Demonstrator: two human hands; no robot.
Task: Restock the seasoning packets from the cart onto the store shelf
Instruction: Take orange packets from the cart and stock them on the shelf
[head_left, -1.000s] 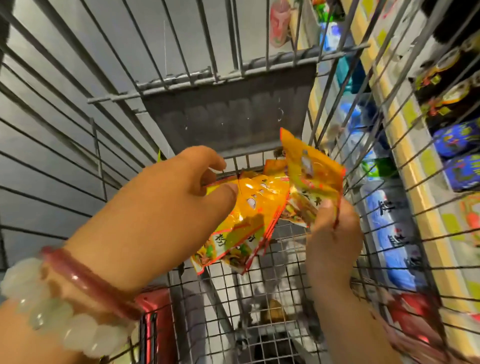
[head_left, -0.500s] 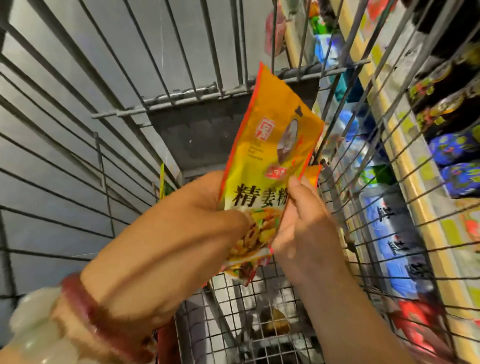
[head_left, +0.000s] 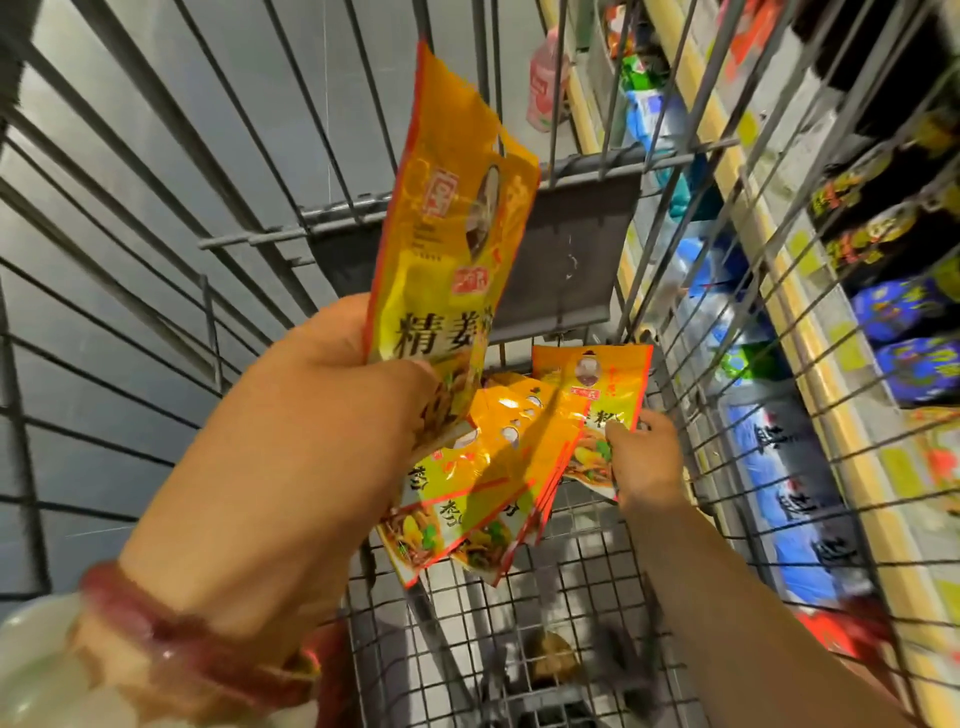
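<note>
My left hand (head_left: 311, 441) grips an upright yellow seasoning packet (head_left: 447, 218) by its lower part, raised above the wire cart (head_left: 587, 571). Several more yellow packets (head_left: 483, 493) lie fanned on the cart's mesh floor below that hand. My right hand (head_left: 644, 457) reaches down into the cart and pinches another yellow packet (head_left: 592, 395) by its lower edge, next to the pile. The store shelf (head_left: 810, 332) runs along the right, seen through the cart's wire side.
Blue bags (head_left: 789, 483), dark and blue packs (head_left: 909, 312) fill the shelf at right. A pink bottle (head_left: 545, 88) stands on the grey floor beyond the cart. A grey flap (head_left: 566, 270) hangs on the cart's far end. Cart bars close in left and right.
My right hand let go of the raised packet, dropped into the cart and took hold of another one. My left hand kept the first packet and lifted it a little higher.
</note>
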